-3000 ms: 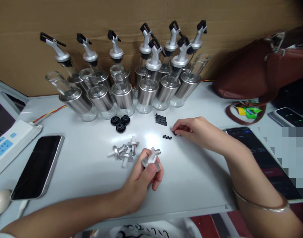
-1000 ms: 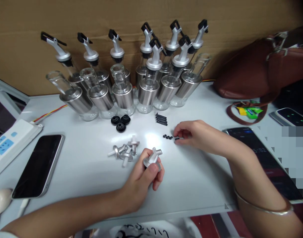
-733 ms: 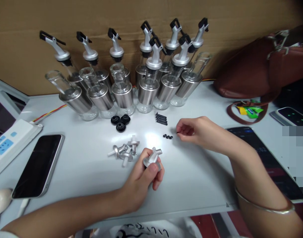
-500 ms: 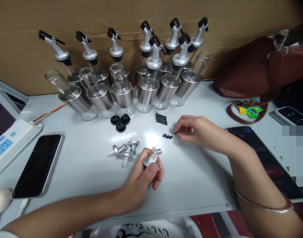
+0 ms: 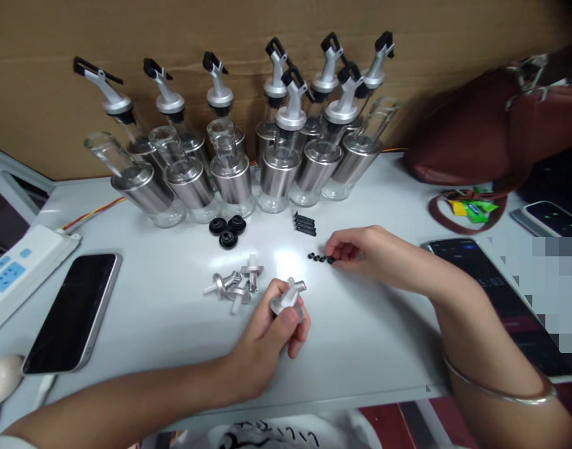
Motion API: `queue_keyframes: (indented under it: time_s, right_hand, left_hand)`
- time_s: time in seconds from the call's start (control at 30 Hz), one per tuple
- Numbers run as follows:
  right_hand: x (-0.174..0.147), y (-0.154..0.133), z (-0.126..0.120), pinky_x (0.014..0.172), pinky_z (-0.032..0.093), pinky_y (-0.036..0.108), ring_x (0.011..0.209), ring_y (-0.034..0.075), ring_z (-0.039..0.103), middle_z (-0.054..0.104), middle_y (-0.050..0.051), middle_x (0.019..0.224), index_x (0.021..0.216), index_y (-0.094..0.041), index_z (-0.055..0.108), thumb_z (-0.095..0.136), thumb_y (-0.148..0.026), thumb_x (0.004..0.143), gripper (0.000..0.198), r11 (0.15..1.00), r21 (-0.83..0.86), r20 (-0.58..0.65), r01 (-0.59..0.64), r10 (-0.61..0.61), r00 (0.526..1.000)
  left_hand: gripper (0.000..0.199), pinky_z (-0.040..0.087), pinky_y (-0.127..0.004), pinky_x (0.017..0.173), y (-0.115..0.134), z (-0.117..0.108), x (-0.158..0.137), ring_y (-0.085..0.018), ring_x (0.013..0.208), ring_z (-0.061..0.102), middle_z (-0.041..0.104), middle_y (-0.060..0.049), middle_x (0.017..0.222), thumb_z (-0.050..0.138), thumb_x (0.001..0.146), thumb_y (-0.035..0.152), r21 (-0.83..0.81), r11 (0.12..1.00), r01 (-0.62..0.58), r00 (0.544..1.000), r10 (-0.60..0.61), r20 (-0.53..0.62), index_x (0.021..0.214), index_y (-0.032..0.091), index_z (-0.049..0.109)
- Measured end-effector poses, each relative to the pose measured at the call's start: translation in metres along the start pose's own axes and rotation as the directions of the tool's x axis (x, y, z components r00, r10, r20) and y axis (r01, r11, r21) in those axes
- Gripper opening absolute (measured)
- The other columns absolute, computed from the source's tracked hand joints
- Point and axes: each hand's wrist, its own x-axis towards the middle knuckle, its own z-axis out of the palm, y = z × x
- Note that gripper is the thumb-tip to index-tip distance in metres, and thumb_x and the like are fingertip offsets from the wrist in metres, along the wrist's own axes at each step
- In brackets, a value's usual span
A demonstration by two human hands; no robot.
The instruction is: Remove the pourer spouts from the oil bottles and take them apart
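Note:
My left hand [image 5: 279, 324] is closed around a silver bottle pourer spout [image 5: 288, 299], its nozzle pointing up. Thumb and fingertips of my right hand [image 5: 355, 249] pinch a small black part [image 5: 331, 260] at the right end of a row of similar small black pieces [image 5: 316, 257]. Just behind that row lie several black levers [image 5: 305, 224], side by side. Left of my left hand, three more silver pourer spouts [image 5: 239, 287] with whitish tubes rest in a heap. Three black ribbed stoppers [image 5: 227, 239] sit together farther back.
Glass bottles with steel sleeves [image 5: 232, 178] stand in rows along the cardboard backing [image 5: 183, 25], several topped with pourers. At left are a phone [image 5: 73, 312] and a power strip [image 5: 28, 268]. A brown bag [image 5: 473, 125], candy wrappers [image 5: 473, 209] and a tablet-like screen [image 5: 491, 293] are at right.
My right hand has shifted slightly toward me and to the left, bringing its fingertips with the small black part against the end of the row. My left hand has stayed still.

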Motion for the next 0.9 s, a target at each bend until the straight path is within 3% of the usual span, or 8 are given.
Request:
queue_keyframes:
  time_s: [0.3,0.5,0.9]
  right_hand:
    - [0.002,0.000,0.006,0.060,0.045,0.024,0.060,0.013,0.057,0.064,-0.001,0.067,0.083,-0.020,0.064,0.054,-0.018,0.076,0.012,1.000,-0.025,-0.024,0.006,-0.006,1.000]
    - [0.003,-0.012,0.007,0.060,0.044,0.025,0.064,0.015,0.056,0.064,0.002,0.075,0.086,-0.017,0.065,0.067,-0.027,0.074,0.015,0.998,-0.050,-0.051,0.033,-0.035,0.998]
    - [0.009,-0.014,0.018,0.062,0.044,0.025,0.066,0.014,0.056,0.063,0.003,0.078,0.084,-0.016,0.066,0.065,-0.018,0.081,0.003,0.992,-0.075,-0.108,0.101,-0.108,0.988]
  left_hand:
    - [0.048,0.029,-0.023,0.050,-0.003,0.000,0.000,-0.009,0.053,0.037,0.046,0.004,0.066,0.049,0.086,0.068,-0.001,1.000,-0.001,1.000,0.001,-0.011,0.086,0.020,0.042]
    - [0.047,0.029,-0.023,0.050,-0.002,0.000,0.001,-0.008,0.054,0.038,0.047,0.005,0.067,0.049,0.087,0.067,-0.002,1.000,0.002,1.000,-0.002,-0.009,0.087,0.020,0.041]
    - [0.045,0.029,-0.023,0.052,-0.002,-0.001,0.000,-0.007,0.055,0.037,0.046,0.005,0.068,0.048,0.089,0.064,-0.011,1.000,-0.017,1.000,0.018,0.020,0.088,0.020,0.041]
